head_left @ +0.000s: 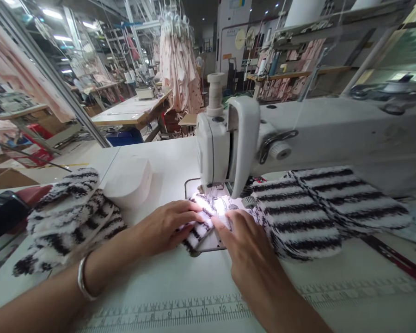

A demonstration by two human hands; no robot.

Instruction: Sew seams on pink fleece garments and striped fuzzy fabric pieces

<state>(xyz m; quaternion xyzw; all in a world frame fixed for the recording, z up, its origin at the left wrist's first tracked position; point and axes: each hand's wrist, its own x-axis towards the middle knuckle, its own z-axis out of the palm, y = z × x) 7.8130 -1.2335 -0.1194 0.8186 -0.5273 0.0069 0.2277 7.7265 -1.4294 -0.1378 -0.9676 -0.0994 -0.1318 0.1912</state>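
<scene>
A small piece of black-and-white striped fluffy fabric (pixel 198 235) lies under the lit needle area of a white sewing machine (pixel 215 152). On its left side, my left hand (pixel 166 226) has its fingers over the fabric and the thumb tucked close, holding it. My right hand (pixel 247 240) comes from the other side, thumb and fingertips at the fabric's right edge close to the presser foot, gripping that edge. Part of the fabric is hidden beneath my fingers, and glare blurs the needle.
Stacked striped fluffy pieces (pixel 298 217) lie right of my right hand, under the machine arm. More striped fabric (pixel 72 217) is heaped at left beside a white block-like stack (pixel 128 182). A printed ruler scale (pixel 194 313) runs along the table front. Pink garments (pixel 180 64) hang behind.
</scene>
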